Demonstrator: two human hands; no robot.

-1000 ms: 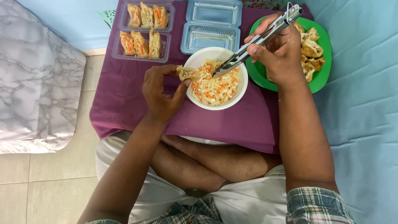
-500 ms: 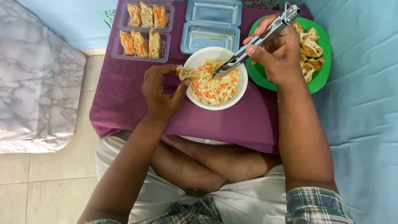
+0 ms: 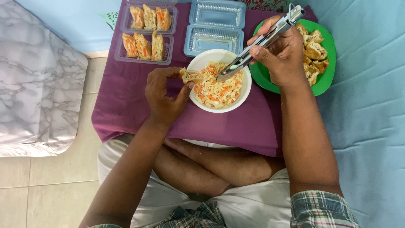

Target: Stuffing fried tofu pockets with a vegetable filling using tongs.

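Observation:
My left hand (image 3: 165, 96) holds a fried tofu pocket (image 3: 190, 76) at the left rim of a white bowl (image 3: 198, 103). The bowl is full of shredded cabbage and carrot filling (image 3: 219, 90). My right hand (image 3: 283, 55) grips metal tongs (image 3: 257, 44) whose tips dip into the filling near the bowl's middle. Behind that hand a green plate (image 3: 327, 80) carries several plain fried tofu pieces (image 3: 314, 50).
A purple cloth (image 3: 126, 105) covers the low table. At its far left an open clear plastic box (image 3: 145, 31) holds several stuffed tofu pieces. Beside it sits an open clear box (image 3: 215, 27) with nothing in it. A marbled cushion (image 3: 33, 84) lies left; blue fabric (image 3: 371, 105) right.

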